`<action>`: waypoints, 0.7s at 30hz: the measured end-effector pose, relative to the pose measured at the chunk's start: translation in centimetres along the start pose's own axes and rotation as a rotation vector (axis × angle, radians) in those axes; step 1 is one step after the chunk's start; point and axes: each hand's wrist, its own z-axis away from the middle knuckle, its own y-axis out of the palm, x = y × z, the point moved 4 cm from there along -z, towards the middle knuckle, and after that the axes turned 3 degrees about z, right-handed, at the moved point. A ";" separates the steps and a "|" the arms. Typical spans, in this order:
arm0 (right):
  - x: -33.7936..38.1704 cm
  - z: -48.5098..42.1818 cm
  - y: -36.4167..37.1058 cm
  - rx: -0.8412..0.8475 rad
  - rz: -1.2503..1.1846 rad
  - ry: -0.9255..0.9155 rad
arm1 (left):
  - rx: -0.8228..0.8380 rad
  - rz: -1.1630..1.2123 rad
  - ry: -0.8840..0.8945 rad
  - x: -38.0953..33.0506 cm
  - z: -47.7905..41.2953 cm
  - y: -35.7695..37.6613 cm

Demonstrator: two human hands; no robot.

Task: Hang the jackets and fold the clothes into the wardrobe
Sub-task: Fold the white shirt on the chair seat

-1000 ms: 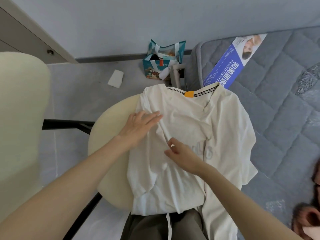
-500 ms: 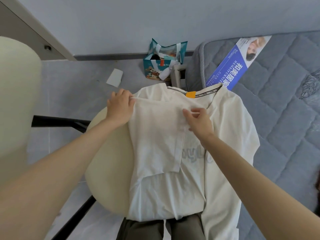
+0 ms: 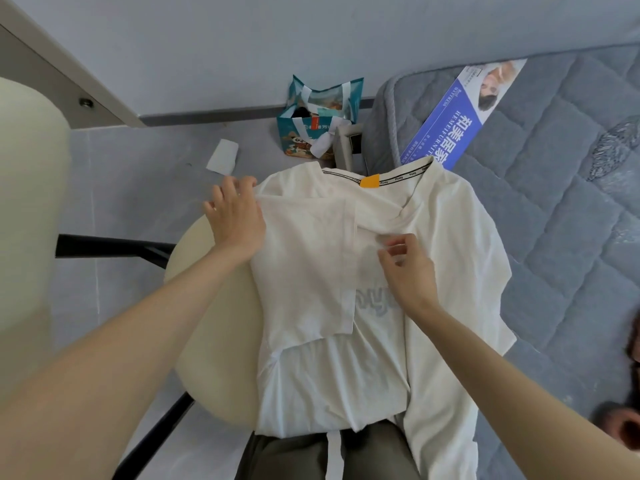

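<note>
A white T-shirt (image 3: 436, 237) with an orange neck tag lies spread over a cream round chair seat (image 3: 214, 327), its collar pointing away from me. Its left side and sleeve are folded inward over the chest. My left hand (image 3: 235, 220) rests flat on the shirt's left shoulder edge, fingers spread over the fold. My right hand (image 3: 403, 265) sits at the middle of the chest, fingertips pinching the fabric beside the folded sleeve's edge. The shirt's right side hangs loose toward the mattress.
A grey quilted mattress (image 3: 554, 202) with a blue leaflet (image 3: 460, 112) lies to the right. A teal gift bag (image 3: 318, 119) and a white paper (image 3: 223, 155) sit on the floor by the wall. The chair's cream backrest (image 3: 27, 202) stands at left. Dark clothing (image 3: 627, 420) shows at the right edge.
Both hands moved up from the chest, folding the left sleeve and side inward. The left hand now lies on the shoulder; the right hand dropped slightly back to mid-chest.
</note>
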 end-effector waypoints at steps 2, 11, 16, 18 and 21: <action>-0.7 0.5 -1.6 -0.090 -0.048 -0.010 | -0.028 0.064 0.046 -1.8 1.1 -0.1; -10.6 2.5 -11.4 -0.453 0.189 0.268 | 0.160 0.299 0.383 -15.2 8.8 4.0; -15.8 2.4 -12.0 -0.078 0.033 0.474 | 0.243 0.379 0.498 -20.8 12.3 6.1; -16.1 2.1 -11.5 0.059 0.086 0.436 | 0.241 0.382 0.554 -22.4 13.0 6.4; -16.4 1.7 -11.4 0.194 0.169 0.364 | 0.250 0.337 0.653 -24.9 13.5 6.6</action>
